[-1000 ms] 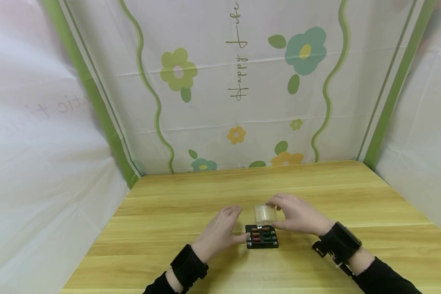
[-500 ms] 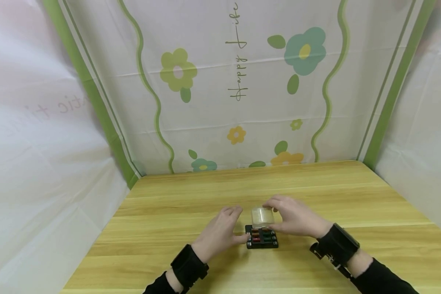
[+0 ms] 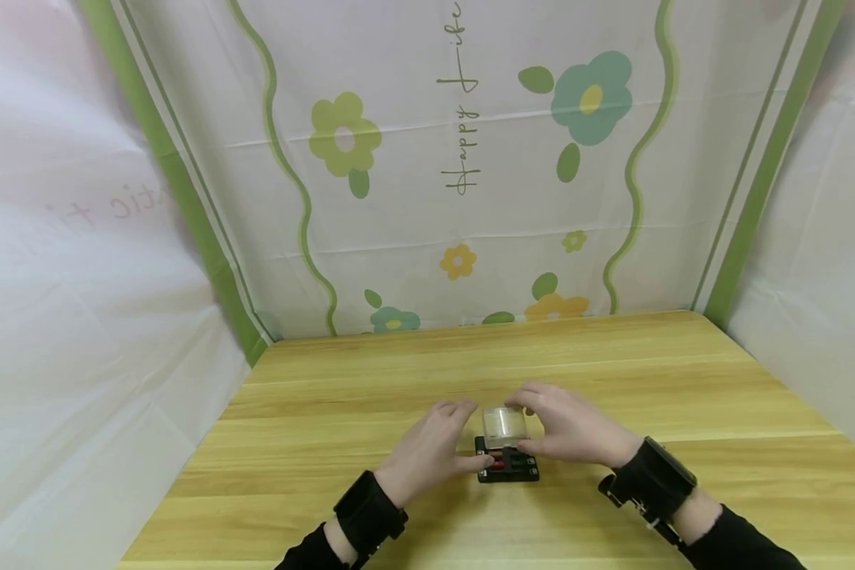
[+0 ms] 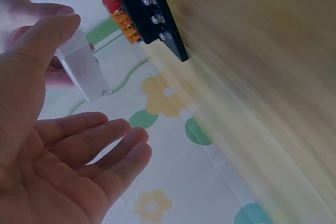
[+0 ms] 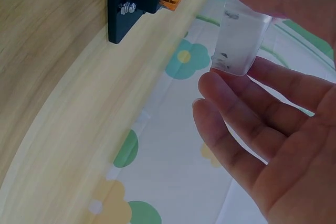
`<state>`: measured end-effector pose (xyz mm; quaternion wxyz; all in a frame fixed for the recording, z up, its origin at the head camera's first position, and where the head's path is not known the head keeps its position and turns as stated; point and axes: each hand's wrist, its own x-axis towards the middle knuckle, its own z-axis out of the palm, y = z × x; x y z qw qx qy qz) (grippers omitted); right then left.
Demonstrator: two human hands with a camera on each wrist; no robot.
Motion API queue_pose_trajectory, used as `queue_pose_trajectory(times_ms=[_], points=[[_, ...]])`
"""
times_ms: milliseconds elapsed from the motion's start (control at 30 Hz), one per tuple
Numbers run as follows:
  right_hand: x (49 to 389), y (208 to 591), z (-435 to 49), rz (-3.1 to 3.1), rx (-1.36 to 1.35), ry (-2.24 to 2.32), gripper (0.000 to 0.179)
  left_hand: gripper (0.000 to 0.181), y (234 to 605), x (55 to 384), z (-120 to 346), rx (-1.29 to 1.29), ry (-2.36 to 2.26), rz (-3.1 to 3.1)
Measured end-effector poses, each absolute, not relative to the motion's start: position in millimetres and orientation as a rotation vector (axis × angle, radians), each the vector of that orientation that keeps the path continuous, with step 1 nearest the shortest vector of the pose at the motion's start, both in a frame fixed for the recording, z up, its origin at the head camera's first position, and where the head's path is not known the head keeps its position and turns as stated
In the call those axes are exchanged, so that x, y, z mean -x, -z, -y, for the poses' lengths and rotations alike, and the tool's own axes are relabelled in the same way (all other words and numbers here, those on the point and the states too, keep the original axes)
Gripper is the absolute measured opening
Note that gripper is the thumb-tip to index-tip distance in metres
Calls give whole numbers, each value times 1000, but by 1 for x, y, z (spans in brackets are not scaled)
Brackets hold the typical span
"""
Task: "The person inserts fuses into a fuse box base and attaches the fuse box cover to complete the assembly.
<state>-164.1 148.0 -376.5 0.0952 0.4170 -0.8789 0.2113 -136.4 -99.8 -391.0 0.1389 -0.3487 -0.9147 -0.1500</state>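
Observation:
A clear plastic cover [image 3: 502, 427] is gripped between the thumb and fingers of my right hand [image 3: 577, 427], close over the far part of a black fuse block [image 3: 509, 476]. In the left wrist view the block carries colored blade fuses: green, a red fuse [image 4: 112, 3] and orange ones; metal screws line its side. My left hand [image 3: 427, 443] stands at the block's left with fingers extended and apart, its thumb tip overlapping the block in the head view. The right wrist view shows the cover [image 5: 239, 45] with the fuse block [image 5: 123, 14] beyond it.
The block sits on a wood-grain tabletop [image 3: 328, 396]. Behind it hangs a white flowered cloth [image 3: 399, 198] with green bands, and white cloth walls [image 3: 100, 317] stand at both sides. Black bands [image 3: 370, 514] wrap both wrists.
My right hand has brought the clear cover left and nearer, from behind the fuse block to over its far part. My left hand has barely moved, its thumb slightly further right.

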Motion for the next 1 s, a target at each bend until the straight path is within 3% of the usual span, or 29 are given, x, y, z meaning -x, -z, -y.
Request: queue_pose_trajectory(times_ms=[1000], points=[[159,379,-145,2573,-1270,-576,50,59,393,139,99,1075,436,2607]])
